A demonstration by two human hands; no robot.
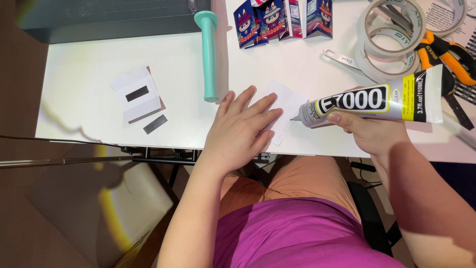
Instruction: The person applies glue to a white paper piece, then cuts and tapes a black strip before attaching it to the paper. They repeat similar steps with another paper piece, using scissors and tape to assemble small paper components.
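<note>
White table (99, 59), glue tube (377, 101) nozzle-left, crosswise

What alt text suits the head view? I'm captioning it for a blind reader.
A right hand holds a white glue tube, nozzle against a white folded card pinned by the flat left hand on a white table; a teal roller lies nearby.

White desk (99, 59), dark brown floor (15, 208), black chair base (372, 223)
</note>
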